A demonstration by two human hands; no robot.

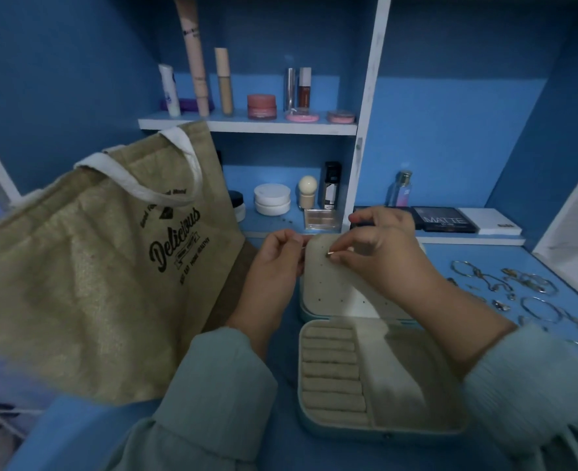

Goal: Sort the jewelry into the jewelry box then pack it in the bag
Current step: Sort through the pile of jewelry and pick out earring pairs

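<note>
**Earring goes onto the panel of the open jewelry box**

Head view. On the blue desk (315, 453), an open jewelry box (381, 433) lies in front of the person, its base nearest, with a column of beige ring rolls (332, 372) on its left side and bare padded compartments to their right. Beyond the base rises the lid's perforated earring panel (328, 287), tilted back.

At the panel's upper left corner the left hand (274, 263) grips the edge, fingers curled round it. The right hand (383, 253) reaches over the top of the panel; its thumb and forefinger pinch a small gold earring (330, 254) pressed against the holes near the top. The other fingers of that hand are loosely bent above.

Left of the box, a beige burlap bag (87, 287) with white handles leans over the desk, touching nothing of the box that I can see. Its print reads "Delicious"; the smaller lines around it are too blurred to read.

Right of the box, well apart from it, loose jewelry (519, 294) lies spread on the desk: bangles, rings and chains.

Behind the box, a dark palette (444, 219) marked "MATTE" lies on a low ledge beside a white box. Up and left of the jewelry box, a white shelf (247, 125) carries tubes, jars and compacts whose labels cannot be read.
</note>
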